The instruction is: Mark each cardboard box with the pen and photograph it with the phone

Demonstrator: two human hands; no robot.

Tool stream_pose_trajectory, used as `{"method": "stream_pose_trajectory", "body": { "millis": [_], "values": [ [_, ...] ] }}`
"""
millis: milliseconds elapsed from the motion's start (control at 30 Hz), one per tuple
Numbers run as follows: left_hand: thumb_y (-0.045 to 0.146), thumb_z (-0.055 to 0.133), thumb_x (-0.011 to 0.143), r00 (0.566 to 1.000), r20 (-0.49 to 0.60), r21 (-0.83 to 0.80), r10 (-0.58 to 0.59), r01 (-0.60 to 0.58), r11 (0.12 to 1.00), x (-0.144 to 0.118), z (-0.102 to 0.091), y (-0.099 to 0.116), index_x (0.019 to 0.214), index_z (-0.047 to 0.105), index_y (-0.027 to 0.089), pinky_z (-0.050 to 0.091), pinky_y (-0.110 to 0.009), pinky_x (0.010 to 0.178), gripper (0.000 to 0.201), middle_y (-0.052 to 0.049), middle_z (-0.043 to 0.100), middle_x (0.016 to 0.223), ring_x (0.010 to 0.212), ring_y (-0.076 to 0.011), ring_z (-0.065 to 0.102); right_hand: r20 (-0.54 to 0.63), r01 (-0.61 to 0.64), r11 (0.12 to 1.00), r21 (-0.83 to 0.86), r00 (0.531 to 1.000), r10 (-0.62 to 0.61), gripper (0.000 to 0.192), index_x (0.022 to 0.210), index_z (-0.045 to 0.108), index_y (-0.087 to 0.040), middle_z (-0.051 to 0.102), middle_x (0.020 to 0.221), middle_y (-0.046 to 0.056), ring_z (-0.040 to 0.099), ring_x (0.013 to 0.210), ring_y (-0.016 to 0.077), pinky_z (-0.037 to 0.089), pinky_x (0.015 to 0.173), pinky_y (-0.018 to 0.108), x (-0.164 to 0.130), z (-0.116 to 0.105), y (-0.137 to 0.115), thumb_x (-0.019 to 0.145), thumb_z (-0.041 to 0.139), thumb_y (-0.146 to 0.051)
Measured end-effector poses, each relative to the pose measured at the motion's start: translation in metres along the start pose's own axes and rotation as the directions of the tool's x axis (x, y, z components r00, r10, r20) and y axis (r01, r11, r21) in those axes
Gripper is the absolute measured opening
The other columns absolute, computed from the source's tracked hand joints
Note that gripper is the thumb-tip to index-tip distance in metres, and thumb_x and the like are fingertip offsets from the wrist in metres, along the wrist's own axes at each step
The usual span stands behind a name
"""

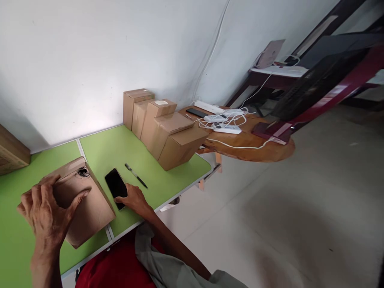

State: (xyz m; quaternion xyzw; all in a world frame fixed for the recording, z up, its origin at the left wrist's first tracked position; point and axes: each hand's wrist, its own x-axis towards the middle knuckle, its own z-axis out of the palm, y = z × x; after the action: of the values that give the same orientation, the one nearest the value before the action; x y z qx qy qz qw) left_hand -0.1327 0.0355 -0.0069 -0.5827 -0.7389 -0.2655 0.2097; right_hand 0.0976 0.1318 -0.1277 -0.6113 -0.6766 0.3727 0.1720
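A cardboard box with a black smudge near one corner lies on the green folding table. Over its left side is my left hand, fingers bent and the thumb spread wide above the top face. Whether its fingertips touch the box's far side is hidden. To the right of the box, a black-screened smartphone lies face up on the table. My right hand grips its lower right edge, thumb on the screen. Beside the phone rests a dark pen, apart from both hands.
Several cardboard boxes stand in a row at the table's back right. Another carton is at the far left by the wall. A wooden table beyond carries power strips and tangled white cables. A dark red piece of furniture leans into view at right.
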Motion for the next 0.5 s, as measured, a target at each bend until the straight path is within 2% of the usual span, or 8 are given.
{"method": "stream_pose_trajectory", "body": {
  "millis": [67, 167, 233, 300, 333, 367, 500],
  "values": [
    [0.101, 0.044, 0.091, 1.0, -0.007, 0.011, 0.003, -0.003, 1.0, 0.0, 0.001, -0.001, 0.143, 0.07, 0.014, 0.045, -0.068, 0.105, 0.105, -0.028, 0.07, 0.13, 0.123, -0.0534, 0.058, 0.072, 0.012, 0.984, 0.177, 0.997, -0.025, 0.029, 0.099, 0.072, -0.019, 0.081, 0.1, 0.01, 0.079, 0.103, 0.0329, 0.061, 0.089, 0.041, -0.004, -0.005, 0.007, 0.083, 0.086, -0.039],
    [0.098, 0.044, 0.094, 1.0, -0.008, 0.027, 0.018, -0.018, 0.999, 0.0, 0.003, -0.004, 0.142, 0.07, 0.015, 0.045, -0.064, 0.103, 0.099, -0.026, 0.071, 0.13, 0.122, -0.0518, 0.058, 0.162, 0.016, 0.906, 0.422, 0.982, -0.093, 0.034, 0.111, 0.069, -0.019, 0.08, 0.097, 0.007, 0.082, 0.093, 0.0288, 0.066, 0.08, 0.04, -0.017, -0.011, 0.018, 0.094, 0.074, -0.048],
    [0.095, 0.047, 0.095, 1.0, -0.007, 0.036, 0.022, -0.022, 0.999, -0.001, 0.004, -0.006, 0.143, 0.069, 0.015, 0.045, -0.063, 0.102, 0.095, -0.025, 0.071, 0.129, 0.121, -0.0509, 0.058, 0.219, -0.033, 0.752, 0.659, 0.964, -0.15, 0.049, 0.123, 0.066, -0.021, 0.081, 0.105, 0.007, 0.084, 0.088, 0.0274, 0.069, 0.077, 0.042, -0.029, -0.017, 0.024, 0.095, 0.075, -0.06],
    [0.093, 0.051, 0.095, 1.0, -0.008, 0.043, 0.03, -0.029, 0.999, -0.001, 0.005, -0.007, 0.144, 0.068, 0.016, 0.044, -0.062, 0.101, 0.092, -0.025, 0.071, 0.131, 0.122, -0.0506, 0.058, 0.257, -0.125, 0.481, 0.868, 0.941, -0.219, 0.063, 0.127, 0.063, -0.023, 0.081, 0.115, 0.009, 0.085, 0.088, 0.0272, 0.071, 0.08, 0.045, -0.04, -0.025, 0.025, 0.087, 0.088, -0.065],
    [0.092, 0.053, 0.095, 0.999, -0.006, 0.046, 0.036, -0.035, 0.998, -0.001, 0.005, -0.007, 0.145, 0.067, 0.017, 0.044, -0.061, 0.101, 0.091, -0.025, 0.071, 0.131, 0.122, -0.0505, 0.058, 0.259, -0.163, 0.344, 0.925, 0.932, -0.255, 0.068, 0.128, 0.064, -0.023, 0.081, 0.118, 0.009, 0.086, 0.089, 0.0275, 0.072, 0.082, 0.046, -0.045, -0.029, 0.022, 0.083, 0.095, -0.063],
    [0.091, 0.054, 0.095, 0.999, -0.004, 0.047, 0.039, -0.039, 0.998, 0.0, 0.005, -0.007, 0.145, 0.067, 0.017, 0.044, -0.061, 0.101, 0.09, -0.025, 0.071, 0.132, 0.122, -0.0504, 0.058, 0.25, -0.182, 0.244, 0.953, 0.925, -0.288, 0.07, 0.129, 0.064, -0.024, 0.081, 0.12, 0.01, 0.086, 0.092, 0.0281, 0.072, 0.083, 0.046, -0.05, -0.034, 0.017, 0.081, 0.099, -0.06],
    [0.09, 0.055, 0.096, 1.0, 0.003, 0.045, 0.03, -0.03, 0.999, 0.002, 0.003, -0.003, 0.144, 0.068, 0.016, 0.044, -0.062, 0.102, 0.089, -0.025, 0.071, 0.131, 0.121, -0.0504, 0.058, 0.169, -0.138, 0.105, 0.985, 0.894, -0.414, 0.067, 0.13, 0.064, -0.024, 0.084, 0.113, 0.009, 0.088, 0.092, 0.0289, 0.072, 0.077, 0.041, -0.06, -0.05, -0.024, 0.084, 0.102, -0.053]
  ]
}}
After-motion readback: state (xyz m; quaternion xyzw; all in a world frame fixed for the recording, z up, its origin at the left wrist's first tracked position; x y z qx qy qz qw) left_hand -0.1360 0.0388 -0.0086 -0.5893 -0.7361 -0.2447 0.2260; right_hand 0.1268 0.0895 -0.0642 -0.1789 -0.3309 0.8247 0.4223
